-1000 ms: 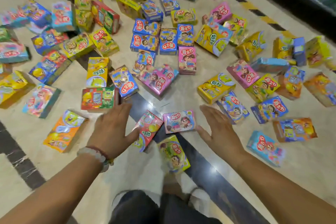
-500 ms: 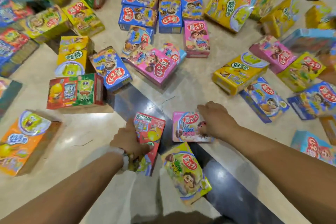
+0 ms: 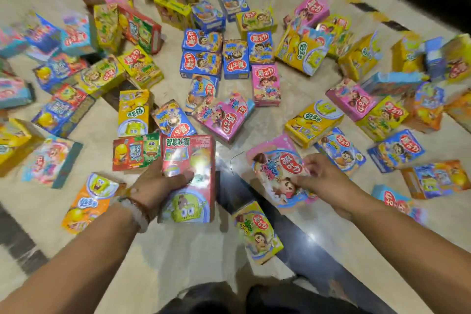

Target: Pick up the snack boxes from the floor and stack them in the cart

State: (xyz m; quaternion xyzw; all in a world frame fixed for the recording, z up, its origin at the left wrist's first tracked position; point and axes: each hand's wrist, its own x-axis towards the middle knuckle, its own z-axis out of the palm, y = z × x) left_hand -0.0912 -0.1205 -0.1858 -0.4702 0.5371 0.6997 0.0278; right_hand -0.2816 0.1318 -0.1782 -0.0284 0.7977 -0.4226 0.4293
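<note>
My left hand (image 3: 158,183) grips a red snack box (image 3: 190,160) with a yellow cartoon sponge on it, lifted off the floor and facing me. My right hand (image 3: 323,176) holds a pink snack box (image 3: 275,173) by its right edge, also raised and tilted. A yellow-green snack box (image 3: 257,232) lies on the floor between my arms, just below both held boxes. Several more snack boxes, such as a pink one (image 3: 226,117) and a yellow one (image 3: 312,122), are scattered over the floor ahead. No cart is in view.
Colourful boxes cover the beige tiled floor (image 3: 178,257) on the left, ahead and right. An orange box (image 3: 89,201) lies beside my left wrist. A dark floor stripe (image 3: 305,250) runs under my right arm. A black-and-yellow hazard strip (image 3: 367,7) and a dark shelf base lie at far right.
Both hands closed on their boxes and lifted them off the floor towards me. The red box turned face-up in my left hand; the pink one rose in my right. The view pulled back.
</note>
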